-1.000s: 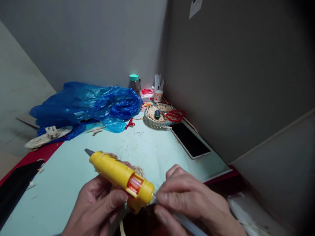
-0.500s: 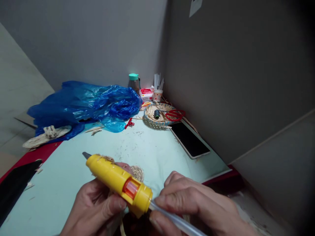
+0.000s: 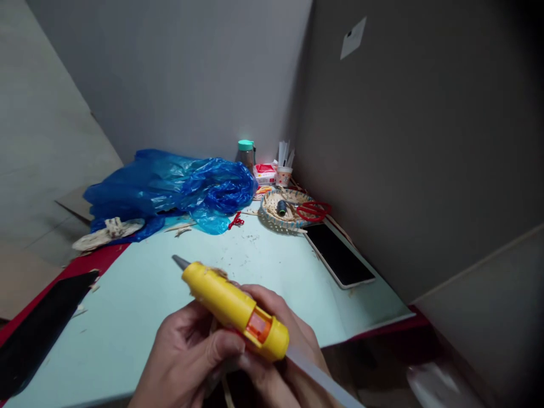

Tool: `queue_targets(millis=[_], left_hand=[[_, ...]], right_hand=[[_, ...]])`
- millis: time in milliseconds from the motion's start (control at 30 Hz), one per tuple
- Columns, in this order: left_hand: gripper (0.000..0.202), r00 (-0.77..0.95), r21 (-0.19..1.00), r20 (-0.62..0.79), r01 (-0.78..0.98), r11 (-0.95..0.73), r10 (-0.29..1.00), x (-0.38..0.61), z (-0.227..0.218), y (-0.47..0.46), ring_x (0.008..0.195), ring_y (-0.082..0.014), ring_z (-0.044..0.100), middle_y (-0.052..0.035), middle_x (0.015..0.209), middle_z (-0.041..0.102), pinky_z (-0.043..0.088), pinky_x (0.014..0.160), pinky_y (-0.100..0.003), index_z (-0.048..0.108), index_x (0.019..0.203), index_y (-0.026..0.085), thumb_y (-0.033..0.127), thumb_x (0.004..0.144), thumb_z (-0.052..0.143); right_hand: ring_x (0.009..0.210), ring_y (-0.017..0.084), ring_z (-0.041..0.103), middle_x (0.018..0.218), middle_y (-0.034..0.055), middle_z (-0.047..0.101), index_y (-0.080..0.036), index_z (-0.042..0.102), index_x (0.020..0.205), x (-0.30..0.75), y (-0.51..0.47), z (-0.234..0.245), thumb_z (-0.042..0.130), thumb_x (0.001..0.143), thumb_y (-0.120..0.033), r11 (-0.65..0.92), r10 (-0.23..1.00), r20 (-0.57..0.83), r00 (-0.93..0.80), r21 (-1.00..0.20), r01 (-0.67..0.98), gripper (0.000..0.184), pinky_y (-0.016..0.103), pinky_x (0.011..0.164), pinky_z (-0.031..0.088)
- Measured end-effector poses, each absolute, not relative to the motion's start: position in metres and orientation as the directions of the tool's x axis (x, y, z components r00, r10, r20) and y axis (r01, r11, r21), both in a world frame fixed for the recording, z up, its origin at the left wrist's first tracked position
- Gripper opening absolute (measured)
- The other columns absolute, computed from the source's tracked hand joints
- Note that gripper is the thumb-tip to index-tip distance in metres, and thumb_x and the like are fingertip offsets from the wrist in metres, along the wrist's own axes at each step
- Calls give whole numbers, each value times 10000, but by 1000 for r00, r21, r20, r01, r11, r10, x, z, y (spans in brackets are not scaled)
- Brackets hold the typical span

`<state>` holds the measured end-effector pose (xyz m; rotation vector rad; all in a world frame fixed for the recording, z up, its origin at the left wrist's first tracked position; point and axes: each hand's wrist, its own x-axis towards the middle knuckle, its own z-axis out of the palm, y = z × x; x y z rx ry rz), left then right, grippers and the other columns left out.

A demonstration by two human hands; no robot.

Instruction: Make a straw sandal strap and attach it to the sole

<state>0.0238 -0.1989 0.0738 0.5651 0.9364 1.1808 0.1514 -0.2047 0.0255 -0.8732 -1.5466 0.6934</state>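
A yellow hot glue gun with a dark nozzle is held in front of me, its tip towards the upper left. A translucent glue stick comes out of its back end. My left hand is closed around its near left side, the thumb below the barrel. My right hand is closed at its rear, fingers behind the body and thumb underneath. The grip is hidden by both hands. Below them hangs a thin straw strip. Brown fibre clings to the top of the barrel.
On the pale green table top are a blue plastic bag, a woven basket holding thread and red-handled scissors, and a phone. A bottle and a paper cup stand behind. A black object lies at left.
My right hand has left the glue stick and come round the rear of the glue gun. The coiled straw piece behind the gun is no longer visible. The whole view has shifted.
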Motion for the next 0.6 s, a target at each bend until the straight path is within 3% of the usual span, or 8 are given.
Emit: queue_targets(millis=[67,167,300,367,467,533,600], left_hand=[[352,155,770,-314,-536,347,937,22,74,-199,726,-159,675,-22,793,715,545,690,-232,783,963,226,231,628,890],[404,167,788,-322,-497,362,932,15,75,-199,686,-115,633,-21,810,706,529,694,-199,759,1112,266,263,715,832],[367,145,844,-265,-444,302,953,4,74,-197,747,-132,671,-42,834,740,526,816,-214,745,1160,299,261,795,749],[389,104,876,-207,-423,231,973,0,73,-196,936,-185,701,-62,815,764,521,874,-231,715,1206,329,269,822,724],[478,19,911,-142,-388,138,990,0,72,-195,1203,-254,626,-90,813,787,548,875,-257,640,1305,341,318,834,717],[544,-26,923,-129,-367,110,991,2,73,-196,1178,-286,649,-100,846,797,587,802,-270,605,1347,320,347,818,733],[634,-77,935,-137,-340,103,988,3,75,-197,1033,-298,721,-104,880,804,614,721,-288,577,1373,295,343,773,777]], right_hand=[[1053,225,689,1236,54,678,-292,576,1303,145,-209,24,620,916,-385,441,884,459,91,-883,163,400,273,913,568],[1150,252,647,1318,79,627,-268,602,1286,146,-210,26,643,905,-410,285,909,291,299,-956,65,409,280,910,572],[976,263,717,1198,90,690,-256,566,1286,161,-201,35,621,905,-437,219,956,161,244,-948,-232,425,332,782,615],[877,258,735,1093,96,726,-242,560,1294,170,-199,36,630,896,-430,166,971,114,209,-953,-253,446,309,689,615],[751,233,727,980,88,743,-235,575,1267,179,-201,32,653,879,-430,140,974,103,201,-973,-181,441,276,609,592],[723,227,716,1005,97,740,-239,568,1248,182,-203,31,652,879,-428,135,975,101,200,-977,-166,423,285,598,591],[695,221,707,1013,108,743,-240,557,1230,183,-205,32,636,887,-432,119,979,84,185,-975,-187,401,283,562,579]])
